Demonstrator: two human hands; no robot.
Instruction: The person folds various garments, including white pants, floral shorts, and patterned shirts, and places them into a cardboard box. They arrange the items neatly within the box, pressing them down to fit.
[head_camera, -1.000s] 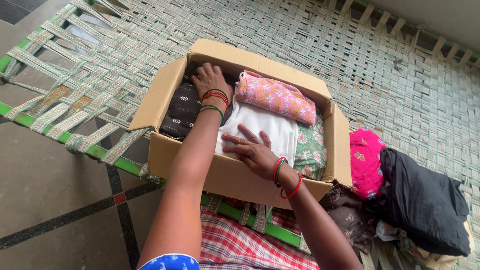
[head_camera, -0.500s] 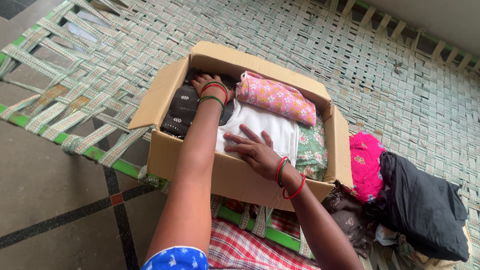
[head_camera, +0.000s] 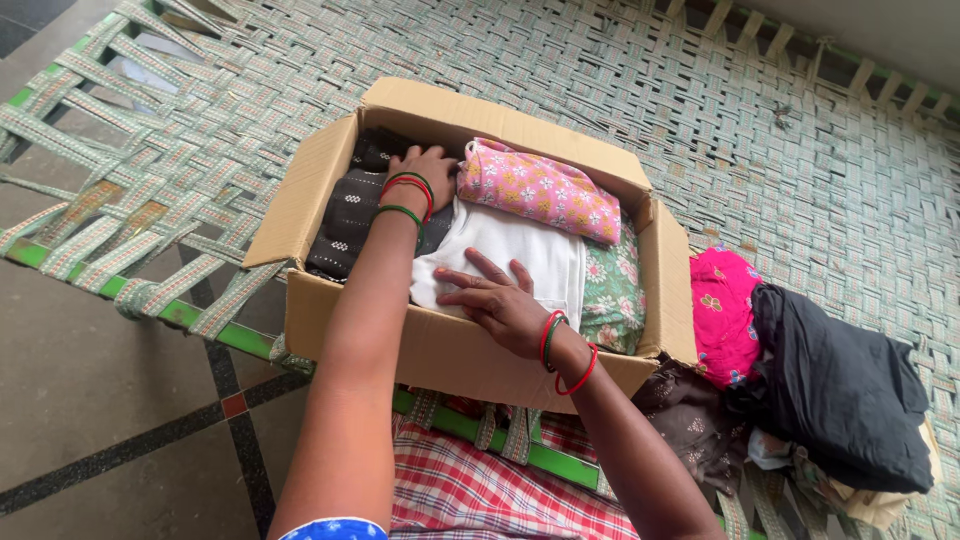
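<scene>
a folded white garment (head_camera: 520, 258) lies flat beside a dark dotted garment (head_camera: 345, 215) in the cardboard box (head_camera: 440, 355).

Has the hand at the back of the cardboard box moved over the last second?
Hardly. The left hand stays on the dark dotted cloth beside the pink floral bundle; the small shift matches the whole box, so the camera moved.

A single head-worn camera looked steeply down from above the person's own arms, facing forward and away from the body across a cot of woven green-and-white webbing (head_camera: 700, 120). It sat close: an open brown cardboard box (head_camera: 470, 365) filled the middle of the frame, with both forearms entering from the bottom edge. The view was tilted slightly, the cot's green frame rail (head_camera: 230, 335) running diagonally. Grey tiled floor (head_camera: 90, 400) showed at lower left. No second view overlapped it.
</scene>
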